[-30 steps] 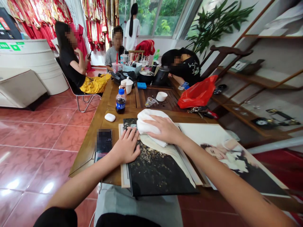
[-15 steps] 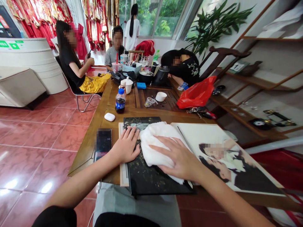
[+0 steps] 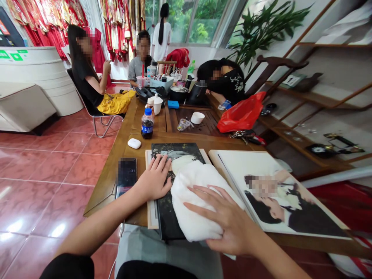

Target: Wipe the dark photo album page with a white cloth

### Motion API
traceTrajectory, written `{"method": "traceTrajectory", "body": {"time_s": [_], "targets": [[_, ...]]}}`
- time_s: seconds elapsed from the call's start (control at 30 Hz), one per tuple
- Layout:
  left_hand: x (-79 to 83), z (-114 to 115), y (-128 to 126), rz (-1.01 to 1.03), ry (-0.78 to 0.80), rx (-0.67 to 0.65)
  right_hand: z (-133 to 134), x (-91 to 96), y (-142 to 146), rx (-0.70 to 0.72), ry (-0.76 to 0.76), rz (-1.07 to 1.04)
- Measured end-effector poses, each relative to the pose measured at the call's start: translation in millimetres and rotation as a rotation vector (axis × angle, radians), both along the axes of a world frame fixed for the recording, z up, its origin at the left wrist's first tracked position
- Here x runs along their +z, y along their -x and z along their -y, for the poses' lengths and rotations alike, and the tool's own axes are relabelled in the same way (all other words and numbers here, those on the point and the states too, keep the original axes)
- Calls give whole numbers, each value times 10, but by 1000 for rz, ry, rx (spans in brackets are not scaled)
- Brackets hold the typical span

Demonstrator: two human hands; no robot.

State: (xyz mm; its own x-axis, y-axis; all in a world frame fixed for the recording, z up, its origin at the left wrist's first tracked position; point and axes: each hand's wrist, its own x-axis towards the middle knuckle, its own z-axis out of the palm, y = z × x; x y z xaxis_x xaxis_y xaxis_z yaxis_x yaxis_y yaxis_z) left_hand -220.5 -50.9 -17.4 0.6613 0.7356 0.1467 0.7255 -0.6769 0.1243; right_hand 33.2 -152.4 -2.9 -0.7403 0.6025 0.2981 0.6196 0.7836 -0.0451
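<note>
My left hand point(image 3: 155, 176) lies flat, fingers apart, on the left part of a dark photo panel point(image 3: 167, 224). It holds the panel down against the table. My right hand point(image 3: 229, 217) grips a bunched white cloth point(image 3: 197, 197), fingers spread over its top, resting on the panel's right and near part. Much of the panel's picture is covered by the cloth. Under the panel a pale-edged board point(image 3: 151, 217) shows at the left. To the right lies another large photo panel point(image 3: 290, 201) with a picture of two people.
Left of the panel are a phone point(image 3: 126, 174) and a white earbud case point(image 3: 134, 143). Beyond stand a cola bottle point(image 3: 147, 124), a white bowl point(image 3: 197, 117), keys point(image 3: 247, 136) and a red plastic bag point(image 3: 242, 114). Several people are around the table's far part.
My right hand has slid the white cloth toward me and slightly right, baring more of the picture's top. My left hand has stayed in place.
</note>
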Motion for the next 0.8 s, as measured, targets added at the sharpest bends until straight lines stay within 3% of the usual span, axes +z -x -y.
{"method": "traceTrajectory", "body": {"time_s": [0.17,0.53,0.8], "targets": [[4,-1,-2,-7,2,-3,-136,-9,-15,-91,21,11],[51,12,5,-22,7,-10,-719,-14,24,-223,54,-35],[65,11,0,-27,19,-9,-586,-14,40,-177,13,-33]]}}
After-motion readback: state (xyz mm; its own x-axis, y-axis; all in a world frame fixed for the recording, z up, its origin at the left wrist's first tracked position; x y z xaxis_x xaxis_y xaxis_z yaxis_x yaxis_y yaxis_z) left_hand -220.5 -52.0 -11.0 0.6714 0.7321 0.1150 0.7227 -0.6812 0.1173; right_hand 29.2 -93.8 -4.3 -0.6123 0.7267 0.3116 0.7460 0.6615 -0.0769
